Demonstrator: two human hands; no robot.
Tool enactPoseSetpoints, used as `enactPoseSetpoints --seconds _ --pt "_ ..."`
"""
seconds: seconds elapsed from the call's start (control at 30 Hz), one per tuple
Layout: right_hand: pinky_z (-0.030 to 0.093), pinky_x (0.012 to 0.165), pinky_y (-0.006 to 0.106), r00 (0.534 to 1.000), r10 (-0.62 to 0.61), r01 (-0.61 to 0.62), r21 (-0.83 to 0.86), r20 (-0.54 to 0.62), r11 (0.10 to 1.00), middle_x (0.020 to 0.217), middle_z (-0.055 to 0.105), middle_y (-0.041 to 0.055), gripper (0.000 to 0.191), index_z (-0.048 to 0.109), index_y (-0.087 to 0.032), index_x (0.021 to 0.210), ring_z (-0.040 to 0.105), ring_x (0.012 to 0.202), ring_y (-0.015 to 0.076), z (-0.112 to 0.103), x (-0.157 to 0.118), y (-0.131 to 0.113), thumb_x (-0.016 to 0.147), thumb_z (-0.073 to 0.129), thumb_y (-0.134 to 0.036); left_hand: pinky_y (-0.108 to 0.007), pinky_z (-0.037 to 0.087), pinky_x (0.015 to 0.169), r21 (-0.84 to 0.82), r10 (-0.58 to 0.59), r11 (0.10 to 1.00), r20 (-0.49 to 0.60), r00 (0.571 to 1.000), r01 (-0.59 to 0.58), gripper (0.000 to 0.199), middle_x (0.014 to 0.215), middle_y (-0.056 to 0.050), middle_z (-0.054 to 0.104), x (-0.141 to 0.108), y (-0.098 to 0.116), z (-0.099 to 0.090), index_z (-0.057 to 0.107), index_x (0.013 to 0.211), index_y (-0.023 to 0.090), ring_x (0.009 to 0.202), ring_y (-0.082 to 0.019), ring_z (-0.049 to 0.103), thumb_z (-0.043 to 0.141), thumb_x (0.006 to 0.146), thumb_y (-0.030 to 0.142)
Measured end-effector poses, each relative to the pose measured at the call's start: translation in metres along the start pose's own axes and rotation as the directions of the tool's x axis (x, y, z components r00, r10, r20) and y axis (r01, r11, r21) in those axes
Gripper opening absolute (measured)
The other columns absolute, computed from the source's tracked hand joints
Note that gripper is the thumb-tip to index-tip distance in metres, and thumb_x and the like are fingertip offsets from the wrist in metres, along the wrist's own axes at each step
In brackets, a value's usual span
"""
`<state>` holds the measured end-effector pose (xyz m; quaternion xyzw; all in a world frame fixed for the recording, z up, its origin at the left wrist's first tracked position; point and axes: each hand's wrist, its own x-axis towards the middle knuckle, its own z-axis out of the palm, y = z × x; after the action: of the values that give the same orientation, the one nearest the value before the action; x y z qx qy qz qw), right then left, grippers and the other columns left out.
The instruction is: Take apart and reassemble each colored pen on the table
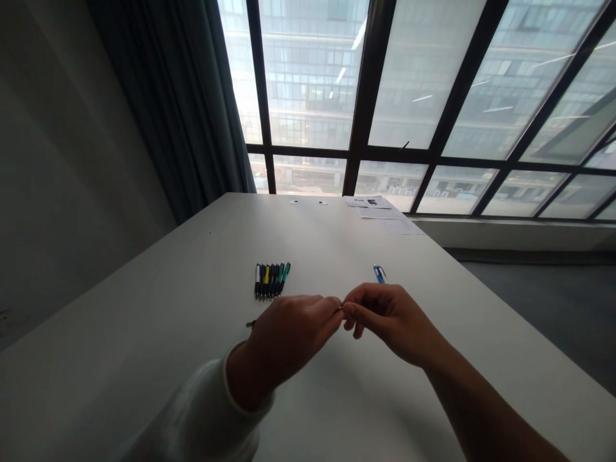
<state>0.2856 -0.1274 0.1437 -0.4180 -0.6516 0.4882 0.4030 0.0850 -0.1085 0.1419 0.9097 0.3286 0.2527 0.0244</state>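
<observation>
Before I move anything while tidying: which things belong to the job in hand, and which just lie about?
Job in hand: small item between left hand and right hand, unidentifiable; likely pen row, blue pen.

Apparently lying about: papers, small white pieces.

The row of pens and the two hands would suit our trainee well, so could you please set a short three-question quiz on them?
1. Multiple choice: where is the row of pens?
a) on the papers
b) on the table, beyond the left hand
c) in the right hand

2. True or false: the fingertips of the left hand and the right hand are close together above the table.

3. Fill in the colour: the pens at the right end of the row have ____ parts, while one nearer the middle shows yellow.

Key: 1 b; 2 true; 3 green
</observation>
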Motion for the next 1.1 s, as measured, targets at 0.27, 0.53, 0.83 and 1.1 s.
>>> enactPoseSetpoints --seconds 0.27,0.53,0.83,1.1 --pt "0.056 0.063 0.029 0.998 -0.005 0.002 -0.046 -0.062 0.999 0.072 0.070 0.0029 0.022 0.069 -0.015 0.081 0.066 0.066 0.0147 -0.015 -0.003 0.001 0.087 0.069 -0.036 -0.025 0.046 0.059 0.036 -0.039 0.999 0.044 0.998 0.038 0.027 0.076 -0.002 0.070 0.002 0.003 0.000 0.067 0.097 0.019 0.064 -0.015 0.065 0.044 0.101 0.033" --pt "0.059 0.064 0.031 0.996 -0.025 0.033 0.089 -0.089 0.996 0.077 0.073 0.0039 0.020 0.069 -0.015 0.083 0.069 0.067 0.0153 -0.014 -0.002 0.006 0.083 0.074 -0.034 -0.026 0.037 0.055 0.066 -0.072 0.996 0.072 0.995 0.067 0.029 0.073 -0.001 0.066 0.003 0.005 -0.001 0.066 0.091 0.020 0.061 -0.014 0.061 0.041 0.101 0.032" --pt "0.057 0.070 0.031 0.963 -0.107 0.201 0.391 -0.249 0.898 0.090 0.073 0.0025 0.012 0.069 -0.020 0.082 0.067 0.075 0.0149 0.002 -0.009 0.040 0.079 0.079 -0.026 -0.025 0.038 0.057 0.009 -0.061 0.998 0.086 0.994 0.060 0.032 0.073 -0.001 0.064 0.004 0.011 0.006 0.064 0.087 0.019 0.061 -0.013 0.059 0.039 0.102 0.032" --pt "0.052 0.060 0.027 0.856 -0.027 0.245 0.358 -0.517 0.901 0.075 0.067 0.0005 0.016 0.063 -0.019 0.076 0.063 0.065 0.0137 -0.022 -0.002 0.042 0.076 0.076 -0.029 -0.027 0.038 0.060 0.043 -0.098 0.995 0.111 0.989 0.094 0.032 0.076 -0.001 0.066 0.006 0.004 0.018 0.065 0.093 0.021 0.067 -0.016 0.063 0.037 0.102 0.034"
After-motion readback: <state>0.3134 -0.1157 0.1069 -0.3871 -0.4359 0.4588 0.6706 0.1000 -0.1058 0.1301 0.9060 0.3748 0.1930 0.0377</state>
